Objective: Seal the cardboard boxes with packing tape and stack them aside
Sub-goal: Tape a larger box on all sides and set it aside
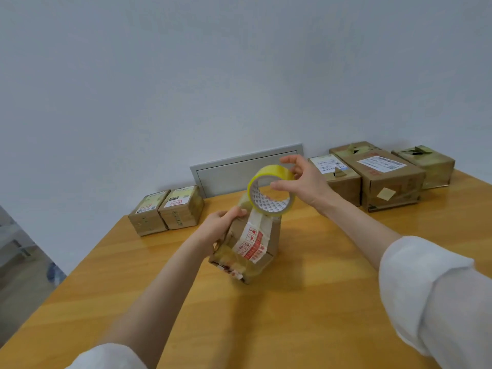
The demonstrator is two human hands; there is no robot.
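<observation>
A yellow-wood bench set against a pale wall, seen from above your own forearms.

Centre: the box in work, a small carton with old red-printed labels, tipped up on its near lower end. Its long axis rises away from you, and its upper end points toward the wall.

Your left hand grips that raised end, fingers curled over the top edge, and holds the carton at its tilt. Your right hand pinches the tape roll by its rim, thumb in front and fingers over the top. The roll hangs just above and beyond the box's upper end, its open core turned toward you and to the left.

A strip of tape runs down from the roll onto the upper face (how far it is stuck down cannot be told).

The coming move probably turns on this line: roll above, box below, strip between. Drawing the roll along the carton's long axis should lay the tape straight.

Rear left: two small boxes side by side. Rear right: a group of larger boxes. Between the two groups, a grey panel is set in the wall.
</observation>
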